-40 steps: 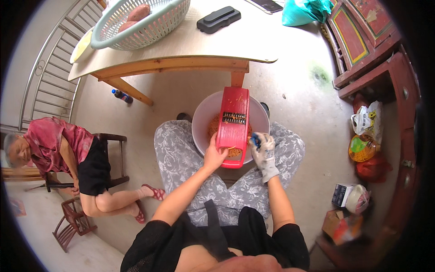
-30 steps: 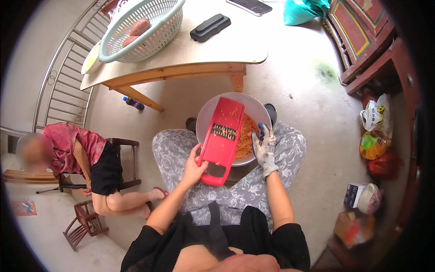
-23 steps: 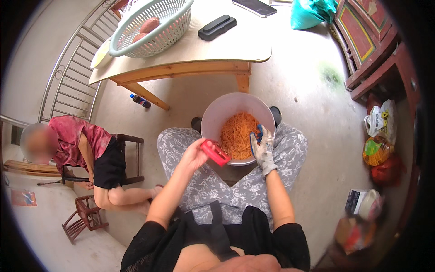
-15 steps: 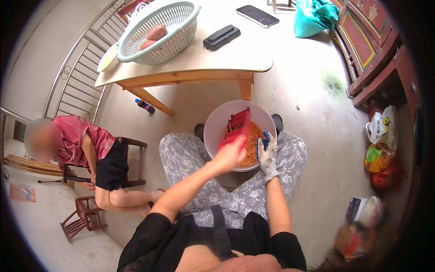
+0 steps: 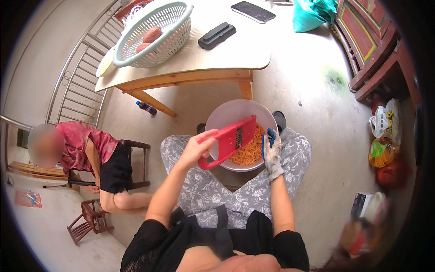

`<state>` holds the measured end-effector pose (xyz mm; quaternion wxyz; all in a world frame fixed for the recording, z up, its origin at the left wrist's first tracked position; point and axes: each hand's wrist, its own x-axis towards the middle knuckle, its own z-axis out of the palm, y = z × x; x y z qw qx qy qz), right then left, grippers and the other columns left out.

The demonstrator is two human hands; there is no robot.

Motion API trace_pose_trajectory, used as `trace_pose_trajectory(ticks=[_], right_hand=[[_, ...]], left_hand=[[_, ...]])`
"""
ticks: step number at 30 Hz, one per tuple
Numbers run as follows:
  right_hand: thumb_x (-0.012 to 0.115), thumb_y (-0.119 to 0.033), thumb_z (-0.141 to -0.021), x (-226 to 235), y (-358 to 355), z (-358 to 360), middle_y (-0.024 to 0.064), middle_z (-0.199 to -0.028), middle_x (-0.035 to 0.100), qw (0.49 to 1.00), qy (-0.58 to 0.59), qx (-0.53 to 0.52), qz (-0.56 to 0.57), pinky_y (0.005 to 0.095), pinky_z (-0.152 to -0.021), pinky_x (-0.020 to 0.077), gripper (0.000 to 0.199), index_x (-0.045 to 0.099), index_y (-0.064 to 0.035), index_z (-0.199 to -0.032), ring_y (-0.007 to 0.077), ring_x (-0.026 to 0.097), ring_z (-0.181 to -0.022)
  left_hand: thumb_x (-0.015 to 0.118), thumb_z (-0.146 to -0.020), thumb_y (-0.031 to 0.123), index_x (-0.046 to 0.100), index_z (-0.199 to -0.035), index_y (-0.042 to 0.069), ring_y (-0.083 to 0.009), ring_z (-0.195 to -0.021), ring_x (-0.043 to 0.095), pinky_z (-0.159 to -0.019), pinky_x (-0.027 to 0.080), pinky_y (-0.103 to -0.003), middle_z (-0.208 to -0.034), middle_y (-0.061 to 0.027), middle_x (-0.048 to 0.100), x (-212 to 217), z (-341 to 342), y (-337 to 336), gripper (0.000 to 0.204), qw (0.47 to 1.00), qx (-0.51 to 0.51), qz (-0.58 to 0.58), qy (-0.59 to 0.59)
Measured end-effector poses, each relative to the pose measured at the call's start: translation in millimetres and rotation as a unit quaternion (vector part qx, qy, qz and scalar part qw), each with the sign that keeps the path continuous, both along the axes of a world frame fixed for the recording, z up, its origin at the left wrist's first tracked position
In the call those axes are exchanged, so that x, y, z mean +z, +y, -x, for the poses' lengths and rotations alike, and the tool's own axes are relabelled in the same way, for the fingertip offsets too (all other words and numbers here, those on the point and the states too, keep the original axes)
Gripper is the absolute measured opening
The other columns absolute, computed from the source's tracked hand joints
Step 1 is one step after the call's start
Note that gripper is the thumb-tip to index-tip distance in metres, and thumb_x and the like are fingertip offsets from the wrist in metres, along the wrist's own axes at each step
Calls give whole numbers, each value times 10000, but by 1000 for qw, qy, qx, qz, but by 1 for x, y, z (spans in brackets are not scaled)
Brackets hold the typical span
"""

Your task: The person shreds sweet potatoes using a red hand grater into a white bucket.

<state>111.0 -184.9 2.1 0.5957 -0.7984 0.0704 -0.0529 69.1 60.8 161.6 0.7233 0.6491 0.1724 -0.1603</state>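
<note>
Left hand point(image 5: 196, 149) pinched a red, dark-toothed grater point(image 5: 226, 138), tilted, kinda blocking some orange shreds point(image 5: 250, 153) in the pale tub point(image 5: 235, 108); gloved right hand point(image 5: 272, 155) spread loosely; table point(image 5: 235, 56) stood far side.

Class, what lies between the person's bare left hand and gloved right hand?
In the head view, the red grater, held in the left hand, and orange shreds in the pale tub.

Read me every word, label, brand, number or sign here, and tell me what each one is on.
I won't copy out lettering; print shows here:
White plastic bag: dark lettering, too small to read reliably.
Blue-capped bottle: label too small.
Green label on orange-yellow package: too small.
Black-and-white box: too small to read.
Smartphone: nothing legible.
Red grater in left hand: none visible.
</note>
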Motion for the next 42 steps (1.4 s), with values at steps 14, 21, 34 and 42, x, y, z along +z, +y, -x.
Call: trace_pose_trajectory(ticks=[14, 21, 34, 42], right_hand=[[581, -313, -909, 26, 26, 15, 185, -1019, 639, 977, 72, 202, 6, 388, -790, 499, 398, 567, -1, -1157, 288, 636, -871], [440, -146, -969, -26, 54, 19, 230, -1383, 386, 925, -130, 309, -181, 358, -1014, 401, 464, 328, -47, -1409, 319, 480, -1203], [534, -124, -891, -14, 36, 11, 168, -1288, 518, 895, 91, 227, -373, 355, -983, 414, 434, 441, -15, -1301, 282, 533, -1157], [378, -389, -994, -21, 33, 9, 223, -1393, 409, 980, 59, 172, -77, 375, -1056, 331, 576, 278, -28, -1431, 329, 422, -1275]], left_hand=[[543, -951, 185, 544, -934, 12, -41, -519, 417, -507, 392, -206, -732, -40, 551, -77, 62, 34, 174, 834, 325, 445, -36], [597, -907, 118, 560, -1103, 32, -187, -837, 617, -792, 528, -349, -941, -70, 634, -100, 67, 0, 217, 856, 300, 420, -21], [652, -871, 171, 155, -1490, 167, -155, -986, 559, -897, 471, -315, -1192, -94, 530, -117, 62, -28, 794, 999, 22, 9, -31], [841, -622, 344, 57, -1470, 22, -385, -1154, 485, -990, 335, -475, -1264, -226, 494, -113, 60, -47, 1199, 842, -170, -504, -91]])
